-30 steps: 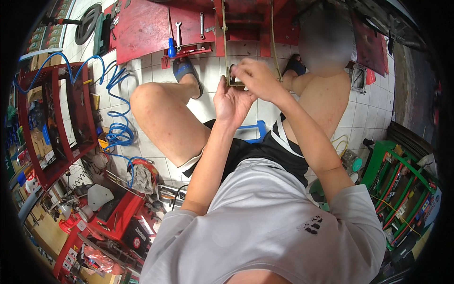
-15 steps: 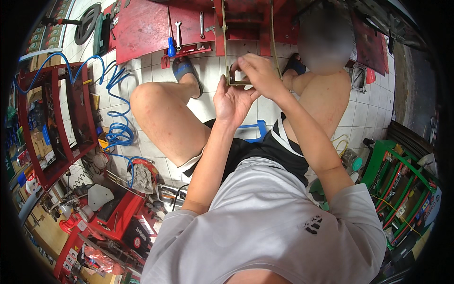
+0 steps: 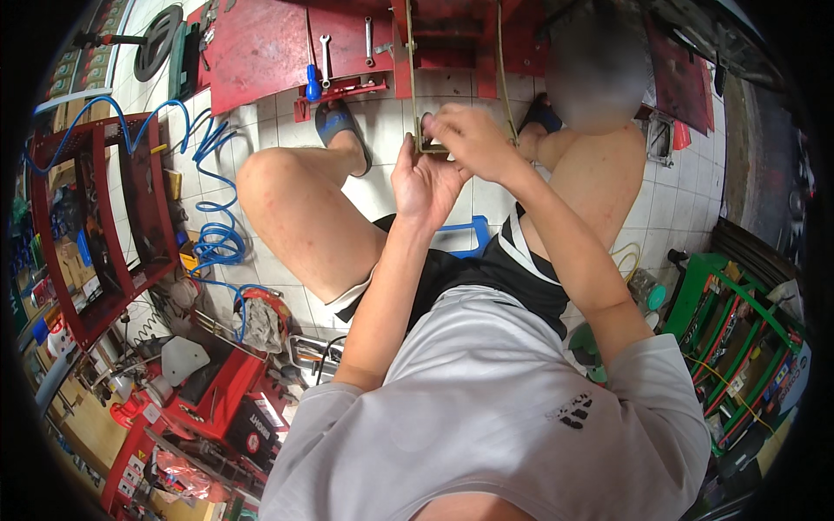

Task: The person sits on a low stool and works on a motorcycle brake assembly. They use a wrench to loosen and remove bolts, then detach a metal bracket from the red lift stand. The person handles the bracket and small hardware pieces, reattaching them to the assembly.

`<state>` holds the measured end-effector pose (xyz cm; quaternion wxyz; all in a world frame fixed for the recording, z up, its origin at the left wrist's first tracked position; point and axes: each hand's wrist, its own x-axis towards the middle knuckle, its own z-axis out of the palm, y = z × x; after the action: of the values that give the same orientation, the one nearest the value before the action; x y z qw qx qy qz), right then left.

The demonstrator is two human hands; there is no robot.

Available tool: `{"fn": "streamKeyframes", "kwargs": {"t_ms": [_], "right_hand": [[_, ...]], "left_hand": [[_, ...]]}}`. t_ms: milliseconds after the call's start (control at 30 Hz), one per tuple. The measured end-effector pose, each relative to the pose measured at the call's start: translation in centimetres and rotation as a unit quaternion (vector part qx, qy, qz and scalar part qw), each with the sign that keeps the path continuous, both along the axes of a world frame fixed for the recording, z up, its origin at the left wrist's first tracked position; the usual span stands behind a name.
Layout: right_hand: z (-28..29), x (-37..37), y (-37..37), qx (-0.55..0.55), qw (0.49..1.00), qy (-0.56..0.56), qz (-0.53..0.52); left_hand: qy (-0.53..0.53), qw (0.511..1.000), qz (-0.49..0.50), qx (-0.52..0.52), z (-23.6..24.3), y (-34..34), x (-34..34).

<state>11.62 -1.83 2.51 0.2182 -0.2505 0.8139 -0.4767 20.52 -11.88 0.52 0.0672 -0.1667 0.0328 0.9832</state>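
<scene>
A long, narrow brass-coloured metal frame (image 3: 413,82) runs away from me, its two bars joined by a crosspiece at the near end. My left hand (image 3: 426,187) cups this end from below, palm up, with the thumb against the left corner. From above, my right hand (image 3: 478,143) curls over the same end, fingertips near the left corner. Whether a small part sits under those fingers is hidden. Beyond my hands, a blue-handled screwdriver (image 3: 313,85) and two wrenches, one (image 3: 326,61) nearer and another (image 3: 369,42) farther right, lie on a red metal bench (image 3: 261,65).
At the left stand a red metal frame (image 3: 109,221) and a coiled blue air hose (image 3: 217,243). A red machine (image 3: 221,391) sits lower left. To the right is a green rack (image 3: 695,300) of tools. A blue stool (image 3: 473,234) shows between my legs.
My right hand has shifted slightly down and left, its fingers curling more at the corner of the metal frame. My left hand keeps its hold.
</scene>
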Motion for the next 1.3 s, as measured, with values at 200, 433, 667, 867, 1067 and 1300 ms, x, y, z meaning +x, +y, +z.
{"fn": "streamKeyframes", "kwargs": {"t_ms": [200, 433, 667, 867, 1067, 1300], "right_hand": [[0.0, -0.1, 0.0, -0.015, 1.0, 0.001, -0.006], [0.2, -0.1, -0.2, 0.013, 1.0, -0.008, -0.012], [-0.9, -0.3, -1.1, 0.054, 0.998, -0.027, -0.029], [0.7, -0.7, -0.7, 0.045, 0.998, -0.037, 0.013], [-0.1, -0.8, -1.1, 0.06, 0.998, -0.01, 0.013], [0.6, -0.5, -1.5, 0.093, 0.994, -0.059, 0.0]], "left_hand": [[-0.015, 1.0, 0.006, -0.015, 0.1, 0.1, -0.1], [-0.011, 1.0, 0.016, 0.006, -0.5, 0.1, 0.0], [0.018, 0.999, 0.011, 0.041, -0.9, -0.1, 0.3], [-0.028, 1.0, 0.014, -0.002, -0.6, 0.0, 0.1], [-0.003, 1.0, 0.019, 0.024, -0.5, 0.1, 0.3], [-0.031, 0.998, 0.015, 0.043, 0.0, 0.4, 0.2]]}}
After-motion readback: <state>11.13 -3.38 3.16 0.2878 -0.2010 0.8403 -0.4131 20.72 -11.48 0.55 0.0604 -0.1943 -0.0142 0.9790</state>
